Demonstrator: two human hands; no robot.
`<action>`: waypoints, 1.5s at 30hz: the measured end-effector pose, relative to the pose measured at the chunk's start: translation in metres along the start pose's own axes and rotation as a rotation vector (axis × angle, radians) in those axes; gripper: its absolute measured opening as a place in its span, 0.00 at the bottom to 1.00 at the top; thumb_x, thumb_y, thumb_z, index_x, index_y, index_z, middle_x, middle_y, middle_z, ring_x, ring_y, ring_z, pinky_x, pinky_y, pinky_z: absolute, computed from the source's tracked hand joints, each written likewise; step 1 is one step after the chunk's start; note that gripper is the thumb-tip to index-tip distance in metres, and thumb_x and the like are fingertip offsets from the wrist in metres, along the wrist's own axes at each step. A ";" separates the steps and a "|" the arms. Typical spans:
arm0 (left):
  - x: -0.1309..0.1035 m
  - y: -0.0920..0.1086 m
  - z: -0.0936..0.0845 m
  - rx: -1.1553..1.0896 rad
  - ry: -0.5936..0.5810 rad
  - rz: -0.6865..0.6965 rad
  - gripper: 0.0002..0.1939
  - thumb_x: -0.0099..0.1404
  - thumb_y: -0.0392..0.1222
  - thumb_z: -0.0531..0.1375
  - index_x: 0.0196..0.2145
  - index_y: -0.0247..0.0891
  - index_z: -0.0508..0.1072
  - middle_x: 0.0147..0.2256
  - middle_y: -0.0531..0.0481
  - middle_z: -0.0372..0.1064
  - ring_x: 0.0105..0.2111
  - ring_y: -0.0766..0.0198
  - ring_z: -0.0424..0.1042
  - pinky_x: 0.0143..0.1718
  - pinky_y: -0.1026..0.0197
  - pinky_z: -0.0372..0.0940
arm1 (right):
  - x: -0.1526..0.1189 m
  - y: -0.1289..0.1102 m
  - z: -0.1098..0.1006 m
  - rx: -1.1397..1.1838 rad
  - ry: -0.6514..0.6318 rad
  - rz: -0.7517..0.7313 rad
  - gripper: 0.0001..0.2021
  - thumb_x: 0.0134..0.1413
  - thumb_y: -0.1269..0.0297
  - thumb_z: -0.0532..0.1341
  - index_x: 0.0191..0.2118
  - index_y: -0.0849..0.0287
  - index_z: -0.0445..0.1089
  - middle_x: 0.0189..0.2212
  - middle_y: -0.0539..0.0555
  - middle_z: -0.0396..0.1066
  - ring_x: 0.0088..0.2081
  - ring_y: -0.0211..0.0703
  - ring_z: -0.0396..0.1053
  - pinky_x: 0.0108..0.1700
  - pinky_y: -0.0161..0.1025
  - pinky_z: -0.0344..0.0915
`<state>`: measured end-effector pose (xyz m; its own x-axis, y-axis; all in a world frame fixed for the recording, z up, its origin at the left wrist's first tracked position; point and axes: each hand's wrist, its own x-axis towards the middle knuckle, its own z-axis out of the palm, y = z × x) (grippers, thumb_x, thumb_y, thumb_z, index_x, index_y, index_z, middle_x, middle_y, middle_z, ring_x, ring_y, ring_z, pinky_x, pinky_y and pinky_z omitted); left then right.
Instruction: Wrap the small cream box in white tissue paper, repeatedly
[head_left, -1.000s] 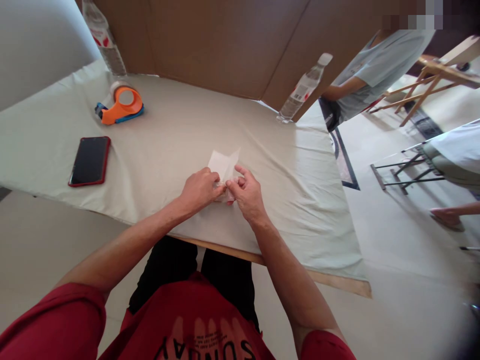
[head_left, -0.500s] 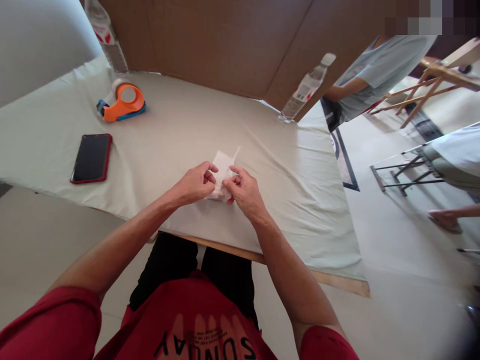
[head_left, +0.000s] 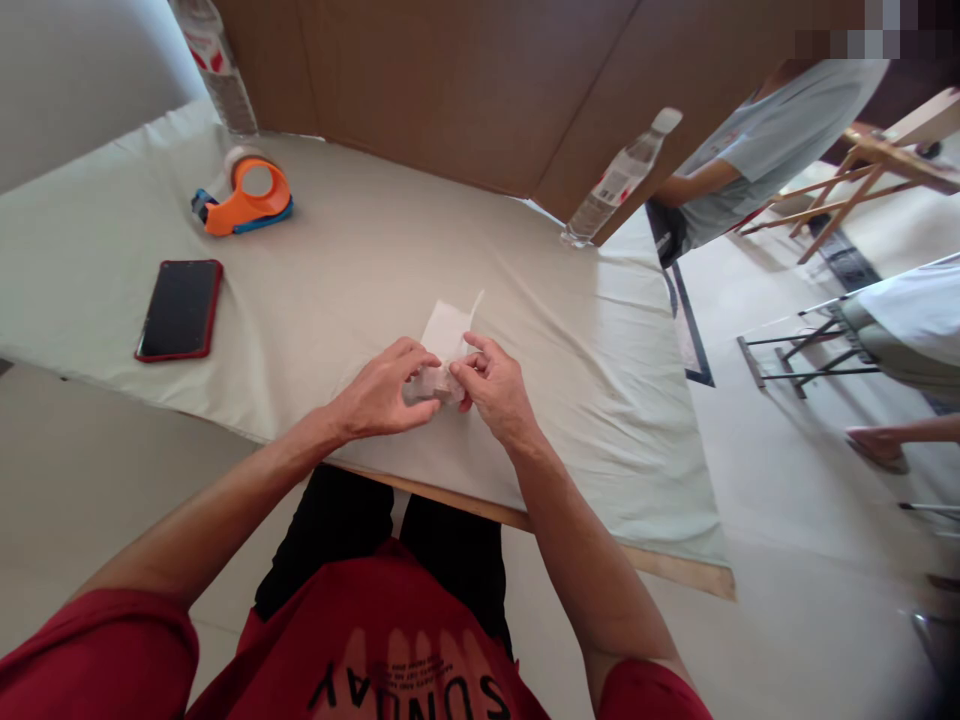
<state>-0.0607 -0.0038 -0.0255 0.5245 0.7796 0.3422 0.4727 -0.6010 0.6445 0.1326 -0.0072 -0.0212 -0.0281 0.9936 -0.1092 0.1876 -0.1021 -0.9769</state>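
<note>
A thin white sheet (head_left: 447, 326), perhaps paper or a wrapper, lies on the cloth-covered table just beyond my hands, a narrow strip sticking up at its far right corner. Its near part is crumpled around a small pale bundle (head_left: 441, 384) whose contents I cannot make out. My right hand (head_left: 491, 383) pinches the bundle's right side between thumb and fingers. At the left side, my left hand (head_left: 391, 390) is spread, with thumb and fingers apart next to the bundle; whether the fingertips touch it is unclear.
An orange tape dispenser (head_left: 251, 197) and a red-cased phone (head_left: 180, 310) lie to the left. One water bottle (head_left: 622, 180) stands at the right, another (head_left: 217, 75) at the back left. Brown cardboard panels (head_left: 435, 90) wall the far side. Other people sit beyond the right edge.
My left hand has opened, its thumb and fingers spreading and shifting slightly left and down, exposing more of the bundle. My right hand keeps its pinch and has barely moved.
</note>
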 end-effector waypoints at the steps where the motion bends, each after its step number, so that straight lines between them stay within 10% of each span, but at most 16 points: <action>1: -0.003 0.000 -0.001 0.021 0.002 0.008 0.20 0.59 0.41 0.64 0.49 0.37 0.72 0.45 0.43 0.70 0.41 0.60 0.71 0.45 0.57 0.70 | 0.000 0.000 0.000 0.000 0.000 0.005 0.35 0.51 0.57 0.63 0.64 0.66 0.60 0.29 0.47 0.70 0.22 0.34 0.66 0.18 0.32 0.65; 13: 0.005 0.006 0.020 0.112 0.279 -0.176 0.06 0.65 0.34 0.58 0.34 0.38 0.75 0.36 0.48 0.72 0.31 0.67 0.68 0.31 0.65 0.64 | 0.001 -0.003 0.000 -0.033 -0.031 0.031 0.35 0.51 0.59 0.62 0.64 0.65 0.59 0.34 0.51 0.74 0.22 0.34 0.67 0.18 0.32 0.66; 26: 0.000 0.011 0.015 0.262 0.043 0.129 0.13 0.56 0.29 0.57 0.37 0.36 0.78 0.42 0.42 0.77 0.41 0.55 0.71 0.46 0.54 0.70 | 0.001 0.004 0.003 0.035 0.088 -0.026 0.35 0.50 0.56 0.64 0.63 0.65 0.62 0.29 0.47 0.70 0.21 0.33 0.63 0.17 0.32 0.60; 45: 0.018 0.003 0.021 -0.066 0.206 -0.185 0.03 0.61 0.34 0.62 0.30 0.37 0.71 0.30 0.53 0.67 0.27 0.69 0.64 0.31 0.64 0.61 | 0.003 -0.002 -0.011 -0.504 -0.204 -0.285 0.35 0.53 0.69 0.59 0.68 0.62 0.57 0.48 0.60 0.77 0.31 0.42 0.73 0.41 0.44 0.71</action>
<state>-0.0347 0.0045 -0.0318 0.2753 0.8984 0.3421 0.4964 -0.4376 0.7497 0.1426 -0.0037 -0.0174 -0.3232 0.9443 0.0619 0.5849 0.2508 -0.7714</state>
